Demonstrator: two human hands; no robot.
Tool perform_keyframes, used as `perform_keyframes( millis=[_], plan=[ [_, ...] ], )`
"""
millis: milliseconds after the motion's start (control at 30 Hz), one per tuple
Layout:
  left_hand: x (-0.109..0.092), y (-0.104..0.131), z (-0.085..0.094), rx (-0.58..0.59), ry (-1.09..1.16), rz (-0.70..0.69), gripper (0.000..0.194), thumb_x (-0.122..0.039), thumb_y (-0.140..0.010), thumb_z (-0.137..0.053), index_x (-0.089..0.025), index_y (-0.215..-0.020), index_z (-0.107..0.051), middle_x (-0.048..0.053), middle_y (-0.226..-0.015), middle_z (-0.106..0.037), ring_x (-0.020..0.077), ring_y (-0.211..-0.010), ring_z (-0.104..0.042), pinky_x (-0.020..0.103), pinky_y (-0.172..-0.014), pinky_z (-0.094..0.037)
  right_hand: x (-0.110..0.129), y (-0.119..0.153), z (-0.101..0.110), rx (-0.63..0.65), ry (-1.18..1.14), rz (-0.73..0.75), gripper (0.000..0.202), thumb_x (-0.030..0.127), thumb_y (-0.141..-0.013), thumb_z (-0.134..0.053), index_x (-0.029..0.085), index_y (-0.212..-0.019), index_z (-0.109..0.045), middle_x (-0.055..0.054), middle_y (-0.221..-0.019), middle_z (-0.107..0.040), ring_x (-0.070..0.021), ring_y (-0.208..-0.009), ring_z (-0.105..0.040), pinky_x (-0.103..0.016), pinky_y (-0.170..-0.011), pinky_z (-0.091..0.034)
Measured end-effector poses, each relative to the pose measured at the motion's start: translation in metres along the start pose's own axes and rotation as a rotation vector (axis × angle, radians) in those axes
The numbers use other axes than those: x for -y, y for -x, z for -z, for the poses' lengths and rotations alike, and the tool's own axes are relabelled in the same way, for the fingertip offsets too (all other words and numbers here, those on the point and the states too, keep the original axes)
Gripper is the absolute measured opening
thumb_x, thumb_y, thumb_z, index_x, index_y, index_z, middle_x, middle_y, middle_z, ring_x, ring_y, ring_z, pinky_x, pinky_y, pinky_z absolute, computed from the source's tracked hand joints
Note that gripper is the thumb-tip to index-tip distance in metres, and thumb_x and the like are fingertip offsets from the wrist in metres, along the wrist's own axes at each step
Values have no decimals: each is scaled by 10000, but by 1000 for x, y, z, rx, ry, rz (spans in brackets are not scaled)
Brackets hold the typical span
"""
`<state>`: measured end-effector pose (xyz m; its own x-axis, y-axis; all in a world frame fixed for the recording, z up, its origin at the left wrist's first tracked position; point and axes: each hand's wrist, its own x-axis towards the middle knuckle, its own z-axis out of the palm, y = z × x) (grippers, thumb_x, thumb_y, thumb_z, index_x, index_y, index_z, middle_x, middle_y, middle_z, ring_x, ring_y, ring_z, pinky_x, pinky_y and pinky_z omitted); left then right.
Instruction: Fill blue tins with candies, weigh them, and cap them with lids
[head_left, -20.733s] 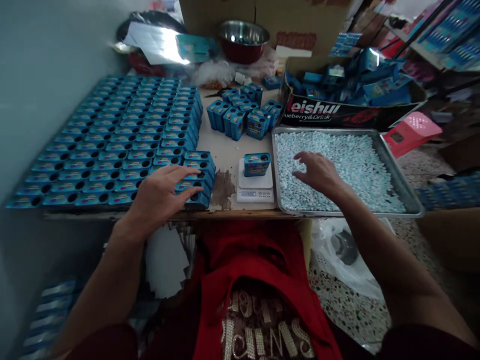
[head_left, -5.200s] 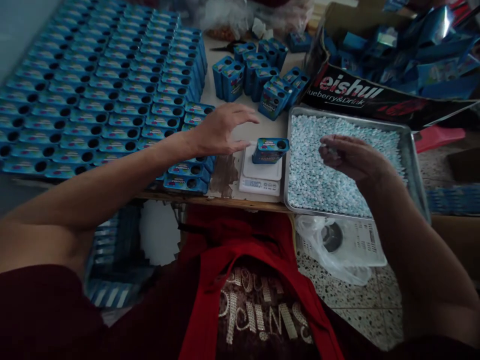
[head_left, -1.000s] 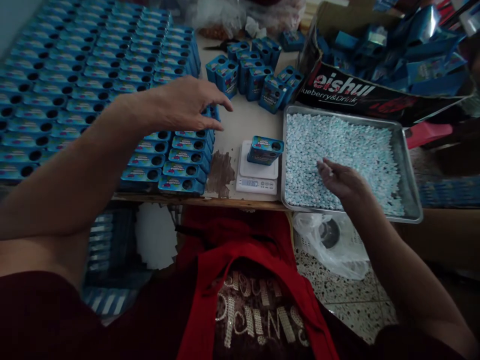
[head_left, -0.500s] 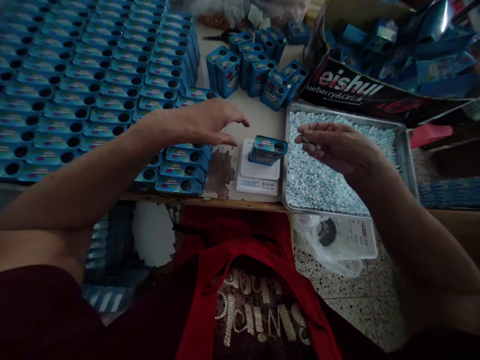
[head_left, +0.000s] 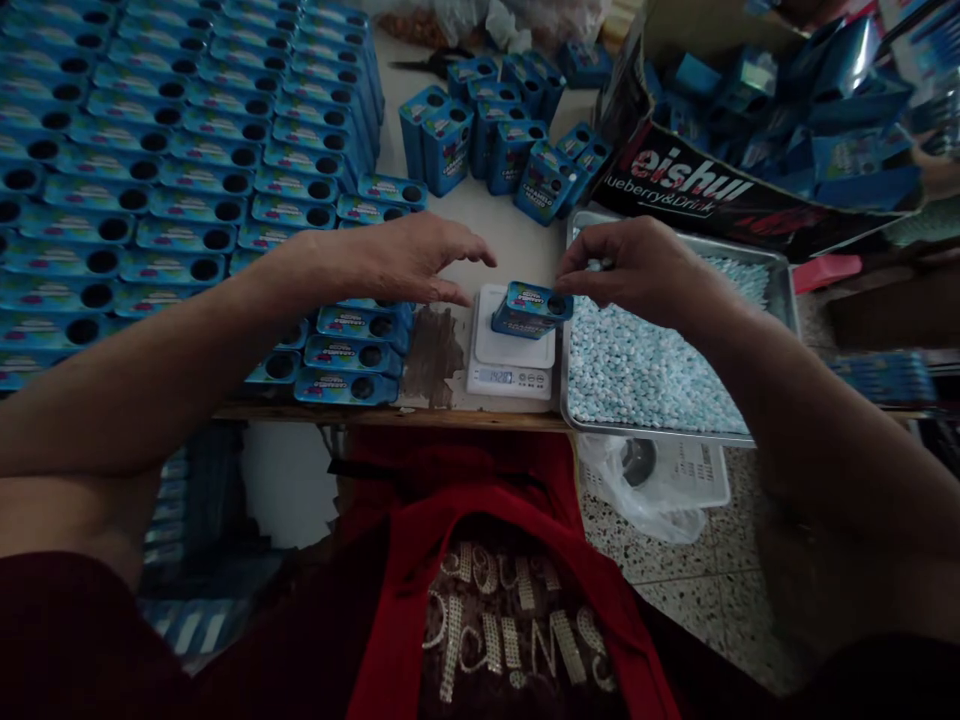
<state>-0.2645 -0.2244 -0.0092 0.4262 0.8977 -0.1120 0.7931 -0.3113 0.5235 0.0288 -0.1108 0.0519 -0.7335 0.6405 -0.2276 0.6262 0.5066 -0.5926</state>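
Observation:
A blue candy box with a round dark hole in its top stands on a white digital scale with a lit display. My right hand is at the holed end of the box, fingertips pinched; pale bits of candy show between the curled fingers. Left of the scale my left hand hovers, thumb and fingers apart, holding nothing. Beneath my right hand a metal tray holds a layer of small pale blue and white candies.
Rows of blue boxes fill the table's left side. Several more boxes stand behind the scale, near scissors. At the back right, a black carton holds loose blue boxes. The table's wooden front edge runs before me.
My right hand has moved left from over the tray to the hole of the box. My left hand stays open beside the scale. The view has shifted slightly.

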Motion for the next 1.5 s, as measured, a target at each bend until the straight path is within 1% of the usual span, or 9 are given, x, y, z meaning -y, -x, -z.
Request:
perform_keyframes(
  millis=[200,367,567,767,900,1000,1167,1300,1500],
  plan=[
    [-1,5,1,23,-10,15,712,-621,-1107,-644,-213,-1689,-682,155,-1674,-732,352,-1508,-692,431,-1286,-502,-6,-2,-8,-21,131,78,163,367,-895,-968,231,-864,-884,13,-728,-710,-186,-775,-646,-351,-751,-442],
    [-1,6,2,32,-6,17,765,-726,-1111,-624,-224,-1685,-676,144,-1686,-721,367,-1536,-657,459,-1298,-494,-14,0,-12,-33,145,59,212,409,-842,-1032,249,-909,-910,24,-738,-714,-187,-765,-652,-370,-781,-478],
    [-8,3,5,14,-3,41,761,-713,-1075,-637,-258,-1684,-681,139,-1665,-736,351,-1409,-695,487,-1269,-526,-28,2,-6,-38,-167,-30,161,341,-855,-994,237,-881,-874,9,-678,-669,-177,-670,-605,-351,-661,-466],
    [-10,5,8,-5,-31,82,825,-796,-1057,-635,-287,-1705,-671,104,-1645,-747,352,-1431,-687,514,-1270,-518,-100,21,10,-177,-802,-265,268,299,-865,-1002,256,-869,-737,9,-806,-636,-124,-653,-514,-278,-547,-415],
    [-15,1,9,2,-21,111,806,-762,-1049,-685,-295,-1706,-669,77,-1662,-734,350,-1471,-669,488,-1288,-514,-156,51,5,-231,-999,-468,369,277,-827,-1012,274,-804,-644,21,-800,-618,-117,-622,-464,-246,-484,-409],
    [-26,-11,10,19,-19,86,783,-721,-1011,-729,-321,-1682,-682,60,-1627,-740,384,-1521,-670,497,-1278,-527,-177,74,-6,-230,-1075,-535,372,260,-802,-992,288,-792,-621,29,-770,-590,-121,-606,-435,-226,-449,-418],
    [-58,-35,7,-22,-20,67,752,-664,-969,-784,-337,-1640,-688,60,-1633,-735,402,-1547,-669,519,-1293,-520,-178,95,-17,-205,-1116,-445,323,303,-774,-1025,283,-857,-713,8,-812,-640,-127,-613,-501,-235,-445,-444],
    [-81,-52,-4,-111,12,72,646,-574,-976,-798,-289,-1554,-752,105,-1578,-768,417,-1533,-681,537,-1284,-529,-172,98,-20,-198,-1162,-441,270,236,-761,-1018,247,-852,-764,-2,-817,-658,-102,-622,-487,-200,-467,-431],
    [-75,-77,-37,-272,248,86,492,-524,-928,-888,-219,-1311,-837,116,-1289,-839,380,-1347,-768,511,-1162,-608,-168,103,-26,-191,-1250,-485,311,194,-731,-1045,215,-831,-751,15,-776,-648,-68,-627,-506,-140,-497,-428]
  ],
)
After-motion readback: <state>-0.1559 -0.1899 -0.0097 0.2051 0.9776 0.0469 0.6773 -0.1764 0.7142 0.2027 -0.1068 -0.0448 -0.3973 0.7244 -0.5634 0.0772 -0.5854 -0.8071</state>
